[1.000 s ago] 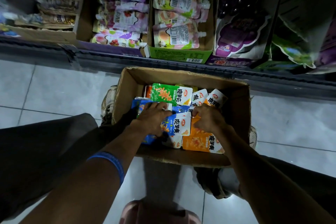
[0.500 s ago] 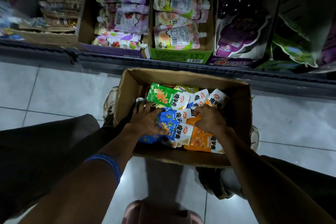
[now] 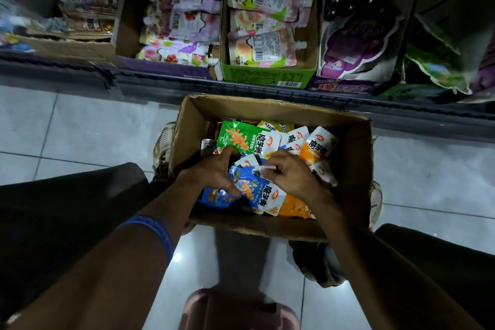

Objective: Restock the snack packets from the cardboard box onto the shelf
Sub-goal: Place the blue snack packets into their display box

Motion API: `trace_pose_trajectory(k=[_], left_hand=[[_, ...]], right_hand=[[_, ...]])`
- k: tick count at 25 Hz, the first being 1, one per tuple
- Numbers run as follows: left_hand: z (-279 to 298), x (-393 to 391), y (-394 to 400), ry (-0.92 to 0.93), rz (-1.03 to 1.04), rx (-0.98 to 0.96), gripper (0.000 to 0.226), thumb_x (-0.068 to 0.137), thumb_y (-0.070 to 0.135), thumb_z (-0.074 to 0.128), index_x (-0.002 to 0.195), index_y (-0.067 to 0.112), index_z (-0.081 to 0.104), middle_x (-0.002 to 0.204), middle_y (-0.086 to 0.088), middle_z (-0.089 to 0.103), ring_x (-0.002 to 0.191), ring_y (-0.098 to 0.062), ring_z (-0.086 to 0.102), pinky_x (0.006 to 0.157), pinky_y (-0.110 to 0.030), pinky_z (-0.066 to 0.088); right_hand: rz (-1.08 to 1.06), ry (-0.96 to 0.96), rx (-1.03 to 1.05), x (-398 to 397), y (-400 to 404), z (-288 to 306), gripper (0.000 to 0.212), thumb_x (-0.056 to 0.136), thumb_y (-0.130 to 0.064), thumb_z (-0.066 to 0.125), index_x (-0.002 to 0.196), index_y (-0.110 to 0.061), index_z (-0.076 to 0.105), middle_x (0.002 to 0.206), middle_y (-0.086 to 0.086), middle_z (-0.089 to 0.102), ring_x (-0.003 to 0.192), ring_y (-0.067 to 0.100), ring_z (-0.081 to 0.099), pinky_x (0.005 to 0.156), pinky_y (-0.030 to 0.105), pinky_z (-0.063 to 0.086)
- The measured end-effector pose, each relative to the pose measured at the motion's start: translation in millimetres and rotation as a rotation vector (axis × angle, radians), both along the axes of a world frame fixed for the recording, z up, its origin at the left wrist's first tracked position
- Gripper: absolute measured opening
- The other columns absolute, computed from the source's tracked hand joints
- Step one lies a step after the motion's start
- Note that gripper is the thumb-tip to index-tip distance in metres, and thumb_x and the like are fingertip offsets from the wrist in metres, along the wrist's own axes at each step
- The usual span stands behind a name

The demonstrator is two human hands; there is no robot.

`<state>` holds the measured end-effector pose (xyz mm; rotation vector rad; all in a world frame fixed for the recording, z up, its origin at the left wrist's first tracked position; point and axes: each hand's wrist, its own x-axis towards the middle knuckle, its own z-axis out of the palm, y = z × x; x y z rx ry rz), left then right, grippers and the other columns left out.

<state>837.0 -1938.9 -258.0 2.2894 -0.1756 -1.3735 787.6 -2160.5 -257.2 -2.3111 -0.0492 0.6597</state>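
Left hand point(image 3: 214, 173) has shifted, now gripping blue packets point(image 3: 251, 190). Right hand point(image 3: 290, 171) now pinches a packet edge. Gathering continues; shelf point(image 3: 267, 94) waits.

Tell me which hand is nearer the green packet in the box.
Left. The left hand has fingertips touching the green packet's lower edge; the right hand sits below and right of it, over blue packets.

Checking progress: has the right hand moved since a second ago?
Yes. The right hand has shifted left within the cardboard box, toward the blue packet.
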Motion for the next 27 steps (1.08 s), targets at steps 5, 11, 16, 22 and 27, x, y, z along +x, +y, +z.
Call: trace_pose_trajectory(k=[5,11,16,22,27], left_hand=[[7,-15,-3,-0.227,-0.156,0.034,0.098,0.05,0.039,0.093,0.134,0.026,0.045,0.136,-0.001,0.041,0.125,-0.024,0.042,0.103,-0.036,0.044],[14,-23,-20,-0.081,-0.371,0.172,0.082,0.063,0.03,0.087,0.138,0.027,0.051,0.125,-0.001,0.065,0.107,-0.023,0.064,0.085,-0.029,0.055],[12,-29,-24,-0.171,-0.445,0.215,0.095,0.063,0.032,0.086,0.145,0.031,0.038,0.134,-0.003,0.06,0.118,-0.028,0.059,0.096,-0.039,0.052],[33,5,-15,-0.001,-0.026,-0.07,0.057,0.063,0.014,0.088,0.114,0.023,0.063,0.108,-0.002,0.072,0.092,-0.021,0.068,0.075,-0.029,0.058],[71,9,-21,0.103,0.641,-0.428,0.055,0.052,0.012,0.09,0.102,0.012,0.069,0.095,-0.005,0.077,0.084,-0.026,0.072,0.069,-0.036,0.06]], right_hand=[[0.189,-0.006,-0.01,-13,0,-2,0.013,0.086,-0.019,0.07,0.09,-0.011,0.078,0.101,0.004,0.062,0.093,0.014,0.057,0.076,0.021,0.037],[0.029,0.299,0.261,-11,5,2,0.012,0.077,-0.008,0.078,0.089,-0.006,0.077,0.095,-0.001,0.069,0.091,0.013,0.064,0.082,0.029,0.052],[-0.13,0.472,0.315,-10,-2,7,0.019,0.077,-0.011,0.079,0.096,-0.01,0.075,0.101,-0.001,0.068,0.097,0.012,0.062,0.09,0.027,0.048],[-0.7,0.393,0.501,7,-19,28,0.012,0.09,-0.012,0.063,0.097,-0.02,0.069,0.112,0.009,0.069,0.094,0.02,0.068,0.075,0.031,0.055],[-0.942,0.489,0.861,4,-25,48,0.07,0.081,-0.072,0.051,0.131,-0.023,0.054,0.132,0.006,0.057,0.111,0.027,0.06,0.087,0.041,0.05]])
